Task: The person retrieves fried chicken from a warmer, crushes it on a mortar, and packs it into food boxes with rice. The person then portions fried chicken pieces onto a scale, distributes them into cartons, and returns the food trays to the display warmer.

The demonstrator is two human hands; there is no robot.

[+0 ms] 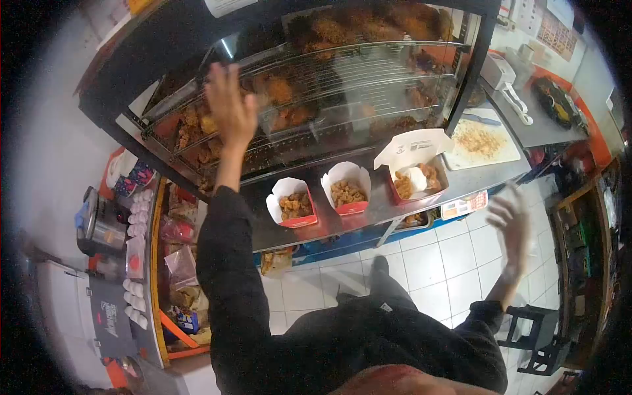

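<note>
My left hand [230,108] is raised in front of the glass display cabinet [342,85], fingers stretched out and nothing in them. I cannot tell whether it touches the cabinet. Fried chicken pieces [280,90] lie on the wire racks inside. My right hand [513,227], slightly blurred, hangs open and unladen over the floor, beyond the counter's right end. On the steel counter stand two small red-and-white boxes, the left box [291,203] and the middle box [346,188], both holding fried pieces. A larger box [416,168] with its lid up holds chicken and something white and rounded.
A white cutting board [484,139] with crumbs and a knife [480,119] lies right of the boxes. Eggs [137,224] line the left shelf beside a metal cooker [104,227]. A black stool [534,329] stands on the tiled floor [421,263] at right.
</note>
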